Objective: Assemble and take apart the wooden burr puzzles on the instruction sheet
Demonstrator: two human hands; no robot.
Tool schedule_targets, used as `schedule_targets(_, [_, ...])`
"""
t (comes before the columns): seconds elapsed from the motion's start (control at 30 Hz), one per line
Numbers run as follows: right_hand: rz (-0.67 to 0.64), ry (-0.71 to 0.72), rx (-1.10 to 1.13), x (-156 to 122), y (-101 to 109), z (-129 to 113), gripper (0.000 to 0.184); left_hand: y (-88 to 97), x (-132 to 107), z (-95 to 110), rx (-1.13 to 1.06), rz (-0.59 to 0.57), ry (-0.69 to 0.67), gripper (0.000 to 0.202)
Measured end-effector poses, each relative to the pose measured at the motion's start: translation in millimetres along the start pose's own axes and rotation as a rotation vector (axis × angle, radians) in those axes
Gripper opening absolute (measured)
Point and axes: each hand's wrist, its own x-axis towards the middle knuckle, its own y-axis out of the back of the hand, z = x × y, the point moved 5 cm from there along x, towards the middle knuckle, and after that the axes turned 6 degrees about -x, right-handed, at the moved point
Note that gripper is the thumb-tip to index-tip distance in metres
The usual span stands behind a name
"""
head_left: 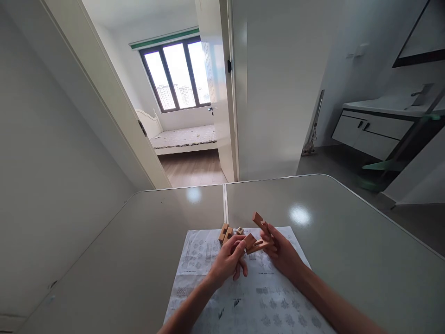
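My left hand [231, 260] is closed on a short wooden puzzle block [249, 240], with thumb and index finger pinching its left end. My right hand [281, 248] grips a notched wooden puzzle piece [260, 221] that slants up to the left. Between the hands lies a slotted wooden piece [259, 246], touching the block and the right fingers; which hand carries it I cannot tell. Behind my left hand several wooden puzzle pieces [225, 233] rest on the printed sheet [194, 278], along with a small pale block [239, 230].
The sheet of printed diagrams lies on a grey-green table [132, 278] with a seam down its middle. Beyond the table's far edge stand an open door [217, 93] and a bed [187, 137]. A washbasin cabinet [375, 130] is at the right.
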Motion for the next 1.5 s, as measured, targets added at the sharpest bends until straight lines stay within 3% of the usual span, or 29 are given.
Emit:
schedule_targets(0.4, [-0.037, -0.054, -0.015, 1.1, 4.1, 2.3, 0.031, -9.4, -8.0, -3.5, 0.257, -0.096, -0.032, 0.050])
schedule_targets(0.63, [-0.007, -0.068, -0.080, 4.1, 8.9, 5.3, 0.038, -11.2, -10.8, 11.9, 0.526, 0.018, -0.276, 0.036])
schedule_targets(1.13, [-0.071, -0.115, -0.188, -0.4, -0.4, 5.2, 0.043, -1.7, -14.9, 18.1, 0.535, 0.159, -0.378, 0.019])
schedule_targets(1.3, [-0.035, -0.132, -0.199, 0.4, 4.1, 8.6, 0.040, -2.7, -15.5, 21.5, 0.599, 0.130, -0.392, 0.014])
schedule_targets(1.5, [-0.112, -0.121, -0.268, 1.3, 0.1, 12.7, 0.038, -4.7, -16.0, 16.5, 0.603, 0.036, -0.363, 0.020])
